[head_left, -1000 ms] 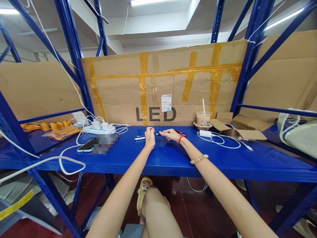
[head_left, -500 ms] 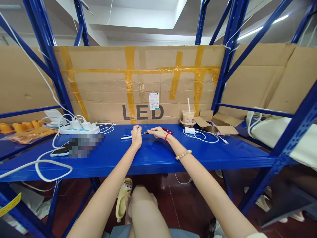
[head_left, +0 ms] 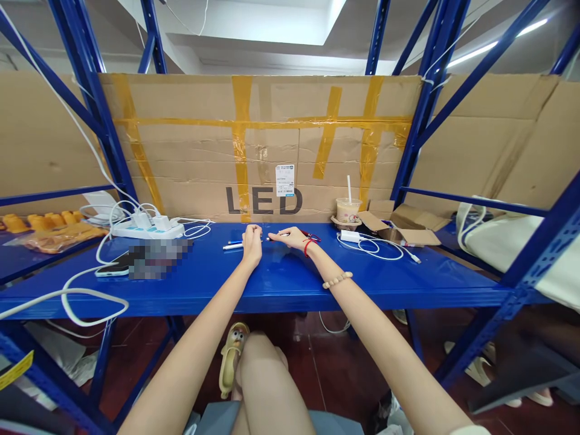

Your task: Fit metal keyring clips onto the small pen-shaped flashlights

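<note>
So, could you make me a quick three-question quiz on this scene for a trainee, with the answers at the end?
1. Which hand is nearer the slim silvery pen on the blue tabletop: A) left, or B) right?
2. True or false: the clear plastic cup with the white straw stands upright.
3. Fill in: the large black letters on the brown cardboard panel read ____.

Key: 1. A, the left hand. 2. True. 3. LED.

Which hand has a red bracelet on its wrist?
The right hand: the red bracelet is on its wrist, while the left hand shows no bracelet.
</note>
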Demonstrator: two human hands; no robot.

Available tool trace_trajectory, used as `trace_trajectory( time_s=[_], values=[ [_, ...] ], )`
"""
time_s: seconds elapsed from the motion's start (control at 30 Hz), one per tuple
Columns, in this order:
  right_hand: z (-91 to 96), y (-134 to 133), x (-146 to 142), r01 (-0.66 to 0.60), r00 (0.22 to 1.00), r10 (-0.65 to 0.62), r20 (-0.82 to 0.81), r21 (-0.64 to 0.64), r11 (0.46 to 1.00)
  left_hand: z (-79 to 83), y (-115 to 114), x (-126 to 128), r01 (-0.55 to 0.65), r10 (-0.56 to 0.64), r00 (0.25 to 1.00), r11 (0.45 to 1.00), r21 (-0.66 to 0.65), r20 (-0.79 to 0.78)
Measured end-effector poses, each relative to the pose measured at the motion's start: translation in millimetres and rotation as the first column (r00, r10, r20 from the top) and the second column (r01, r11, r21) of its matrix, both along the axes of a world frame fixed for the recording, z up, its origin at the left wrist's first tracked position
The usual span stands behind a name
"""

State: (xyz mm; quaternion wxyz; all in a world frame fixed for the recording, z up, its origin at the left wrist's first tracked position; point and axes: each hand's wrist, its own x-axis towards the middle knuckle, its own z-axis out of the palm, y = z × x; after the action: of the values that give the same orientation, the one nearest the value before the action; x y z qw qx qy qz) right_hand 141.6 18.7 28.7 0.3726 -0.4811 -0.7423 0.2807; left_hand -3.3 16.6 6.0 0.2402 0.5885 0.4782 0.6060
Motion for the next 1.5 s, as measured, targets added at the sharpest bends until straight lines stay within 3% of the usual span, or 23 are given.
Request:
trace_trajectory(
  time_s=[1.5],
  values=[
    [-4.7, 5.9, 0.8, 0.026, 0.999, -0.028, 0.032, 0.052, 0.998, 3.3, -6.8, 1.5, -0.015, 0.014, 0.999, 1.000, -0.024, -0.033]
  ],
)
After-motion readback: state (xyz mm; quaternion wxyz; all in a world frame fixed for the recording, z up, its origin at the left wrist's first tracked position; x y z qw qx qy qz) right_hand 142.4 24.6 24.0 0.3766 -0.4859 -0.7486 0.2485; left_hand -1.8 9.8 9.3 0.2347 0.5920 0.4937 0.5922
